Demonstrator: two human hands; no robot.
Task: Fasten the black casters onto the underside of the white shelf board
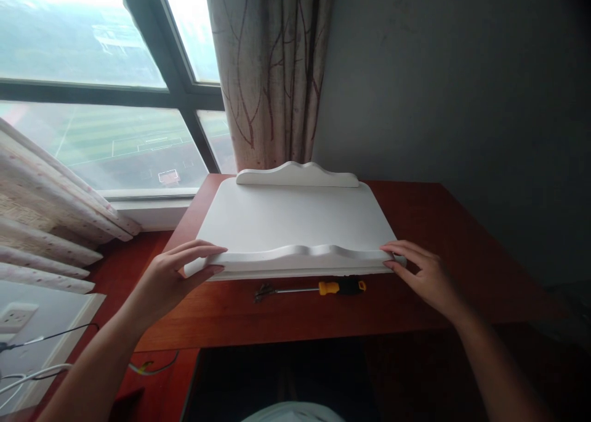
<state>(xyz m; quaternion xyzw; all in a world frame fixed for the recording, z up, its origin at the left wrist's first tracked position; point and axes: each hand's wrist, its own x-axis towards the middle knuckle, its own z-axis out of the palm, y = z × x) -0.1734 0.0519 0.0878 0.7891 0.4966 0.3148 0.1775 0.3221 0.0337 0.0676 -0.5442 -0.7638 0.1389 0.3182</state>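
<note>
A white board (pixel 295 216) with rounded corners lies on the reddish-brown table, and a wavy-topped white panel (pixel 290 176) stands along its far edge. Along the near edge is a second wavy-topped white panel (pixel 300 259). My left hand (pixel 173 274) pinches its left end between thumb and fingers. At the right end my right hand (pixel 422 271) grips it the same way. Just in front of it lies a yellow-and-black screwdriver (pixel 330 287), its shaft pointing left. Beside the tip sits a small heap of metal pieces (pixel 264 293), probably screws, too small to make out singly.
The wooden table (pixel 425 225) reaches to the grey wall (pixel 438 90). Behind the board hangs a patterned curtain (pixel 277 71) beside a window (pixel 92 133). At lower left are a wall socket (pixel 18 317) and loose cables (pixel 34 376).
</note>
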